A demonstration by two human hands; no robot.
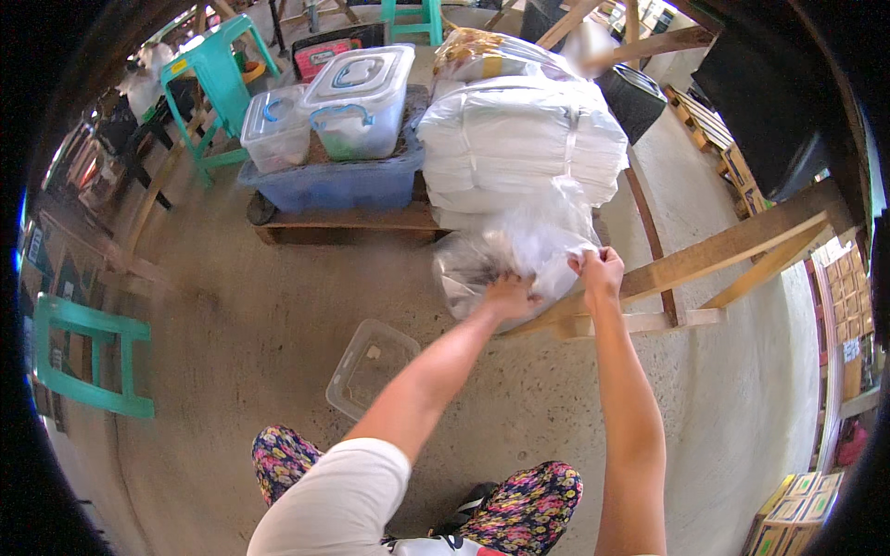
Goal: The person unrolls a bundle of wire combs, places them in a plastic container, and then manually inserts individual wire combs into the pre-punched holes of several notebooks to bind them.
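As left hand [509, 296] splays against clear bag [547, 248], right fingers [594, 263] pinch its edge.

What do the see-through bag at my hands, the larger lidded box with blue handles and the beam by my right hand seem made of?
The bag: probably thin, glossy plastic film; it's see-through and creased, with bright glints.
The box: likely smooth, hard plastic, judging by its translucent walls and moulded shape.
The beam: apparently matte, bare wood, from its brown tone.

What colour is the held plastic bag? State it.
The plastic bag is clear with whitish glare; see the head view.
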